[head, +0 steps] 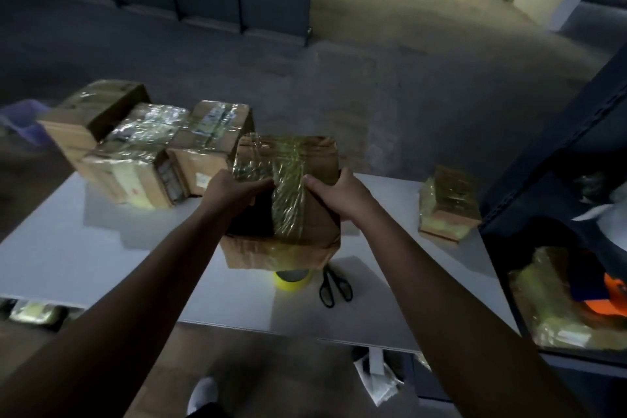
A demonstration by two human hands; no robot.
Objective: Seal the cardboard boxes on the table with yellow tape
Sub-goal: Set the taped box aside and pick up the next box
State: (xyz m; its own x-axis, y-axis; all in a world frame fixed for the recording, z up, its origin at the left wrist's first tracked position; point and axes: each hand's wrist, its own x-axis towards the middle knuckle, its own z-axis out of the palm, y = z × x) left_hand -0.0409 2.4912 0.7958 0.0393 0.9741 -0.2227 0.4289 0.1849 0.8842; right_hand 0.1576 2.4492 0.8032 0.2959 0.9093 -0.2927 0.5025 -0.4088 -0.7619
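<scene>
Cardboard box [288,200], banded with yellow tape, tilted, held above white table [68,248]. Left hand [234,193] grips its left side; right hand [339,197] clasps its right edge. Tape roll [291,280] and scissors [334,287] on the table just beneath.

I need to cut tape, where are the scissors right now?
In the head view, the black scissors lie on the white table, just right of the yellow tape roll, in front of the cardboard box.
</scene>
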